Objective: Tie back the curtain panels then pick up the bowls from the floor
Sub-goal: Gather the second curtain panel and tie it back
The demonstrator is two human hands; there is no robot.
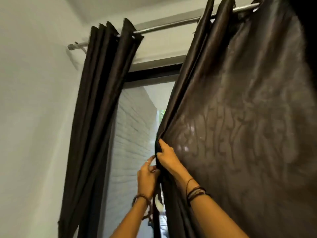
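Dark right curtain panel (240,126) edge pinched by both hands' fingers (160,145).

R curtain panel (248,126) cut off at right/bottom edge; motion-blurred. L hand (147,177) fingertips hidden behind hem.

Right curtain panel (240,126): dark brown, glossy sheen, faint tone-on-tone swirling leaf-like pattern. Left curtain panel (101,103): same dark brown, plain in its folds, pattern not discernible. Curtain rod (164,26): silver-grey metal. Wall (34,117): pale grey-white, plain. Window frame (154,73): black. Brick wall outside (132,134): white, regular brick-course pattern. Wrist bands (196,192): dark brown and black cords.
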